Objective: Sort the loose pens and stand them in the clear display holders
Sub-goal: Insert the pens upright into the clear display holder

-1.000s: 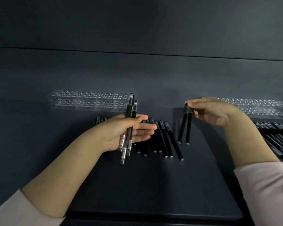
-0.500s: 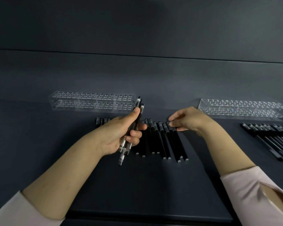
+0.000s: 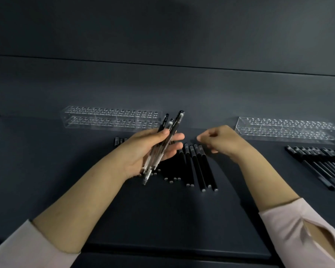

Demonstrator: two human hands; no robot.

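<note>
1. Left holder: a long clear box beyond my left fingertips, lying across the table. Through its walls only two tiers of round holes show.
2. Right holder: the same kind of clear box, beyond and to the right of my right knuckles. It too shows only rows of holes.
3. My left hand holds three clear pens in a loose fan. The thumb lies across the barrels and the fingers are nearly straight beneath them.
4. Those pens have see-through barrels. Their dark capped ends stick up past my fingertips toward the left holder, and their metal tips poke out below my palm.
5. My right hand hangs with its fingers curled in narrow. Nothing shows between them.
6. Black pens lie side by side on the table, below and between my two sets of fingers. Their caps point away from me.
7. A second bunch, the far pens, lies well to the right of my right fingers, in front of the right holder.
8. The table is dark and matt. A dark wall rises behind the holders.
9. Pale sleeves are pushed up both forearms.
</note>
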